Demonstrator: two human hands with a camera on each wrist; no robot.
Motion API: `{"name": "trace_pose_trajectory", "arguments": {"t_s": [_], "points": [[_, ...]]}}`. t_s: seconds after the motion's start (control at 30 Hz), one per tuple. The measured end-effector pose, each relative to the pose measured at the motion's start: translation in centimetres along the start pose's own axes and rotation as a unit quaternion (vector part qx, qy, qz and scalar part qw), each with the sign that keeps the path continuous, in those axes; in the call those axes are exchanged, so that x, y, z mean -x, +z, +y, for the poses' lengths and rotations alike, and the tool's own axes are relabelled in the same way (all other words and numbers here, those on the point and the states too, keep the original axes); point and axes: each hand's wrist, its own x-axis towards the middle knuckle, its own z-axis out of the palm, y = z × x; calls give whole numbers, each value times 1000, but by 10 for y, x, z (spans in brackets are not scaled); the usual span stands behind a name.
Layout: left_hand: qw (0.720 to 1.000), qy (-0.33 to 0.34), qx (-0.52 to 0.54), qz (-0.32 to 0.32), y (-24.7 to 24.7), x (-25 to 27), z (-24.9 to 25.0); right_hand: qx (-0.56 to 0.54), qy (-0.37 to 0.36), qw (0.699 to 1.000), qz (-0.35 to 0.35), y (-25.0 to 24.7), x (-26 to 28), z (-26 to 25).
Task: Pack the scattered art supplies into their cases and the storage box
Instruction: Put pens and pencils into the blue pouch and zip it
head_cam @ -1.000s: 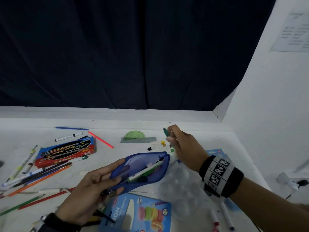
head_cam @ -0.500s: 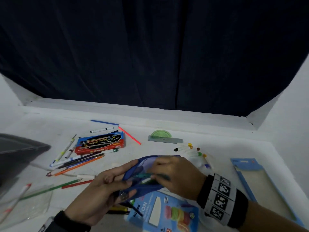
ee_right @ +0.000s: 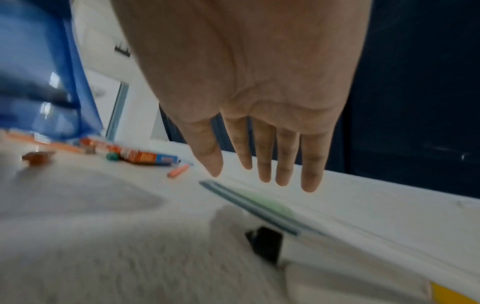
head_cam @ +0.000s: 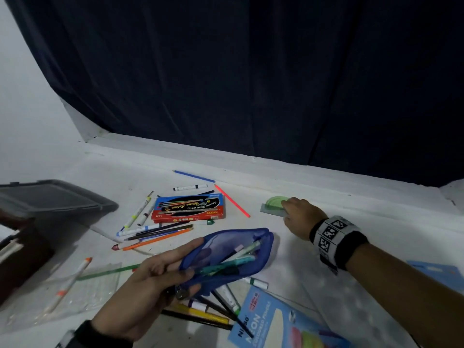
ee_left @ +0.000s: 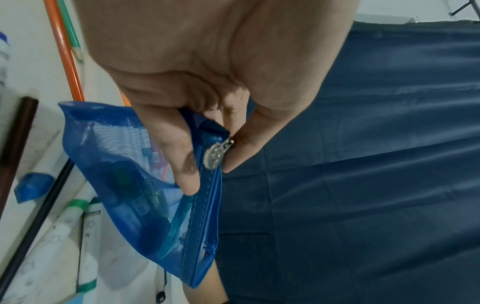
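Observation:
My left hand [head_cam: 160, 280] grips the zip end of a blue mesh pencil pouch [head_cam: 226, 257], held open above the table with several pens inside. In the left wrist view my fingers [ee_left: 182, 156] pinch the pouch [ee_left: 135, 181] by its metal zip pull [ee_left: 215, 156]. My right hand [head_cam: 298, 217] reaches far right with straight fingers [ee_right: 283, 160], hovering over a green protractor [head_cam: 275, 202] and a grey ruler [head_cam: 272, 210]; it holds nothing. White markers [ee_right: 311, 265] lie under the right palm.
A red-and-blue pencil box [head_cam: 188, 208] lies mid-table with loose pencils and markers [head_cam: 155, 234] around it. A grey storage-box lid [head_cam: 50, 197] sits at the left, a clear sleeve [head_cam: 75, 290] in front. A blue neon pencil pack [head_cam: 281, 322] lies near me.
My right hand has left the pouch, where it put in a green marker, and moved out to the protractor and ruler. The head view has swung left, so the grey lid shows.

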Motion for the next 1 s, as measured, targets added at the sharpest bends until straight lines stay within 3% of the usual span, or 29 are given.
{"name": "trace_pose_trajectory", "arguments": {"t_s": [0.07,0.17,0.33,0.53,0.67,0.8,0.87,0.93,1.0], "points": [[1000,3,6,10,-6,0,2,61,13,998,-25,7,-3,-4],[1000,8,10,1,-14,0,5,126,-5,992,-6,10,-2,-16],[999,11,15,-27,-30,0,11,132,-45,990,18,12,3,-36],[999,3,-18,-51,-58,5,21,-19,-92,988,119,-5,19,-64],[998,-8,-40,-49,-78,7,21,-167,-147,940,258,-36,58,-118],[998,-26,-35,-56,-89,8,22,-423,-169,867,203,-61,111,-180],[996,-46,-18,-69,-92,10,22,-471,-216,842,152,-59,131,-202],[994,-59,-2,-89,-95,13,22,-444,-252,855,93,-46,140,-215],[992,-61,-1,-107,-97,16,20,-366,-271,889,59,-33,140,-218]]}}
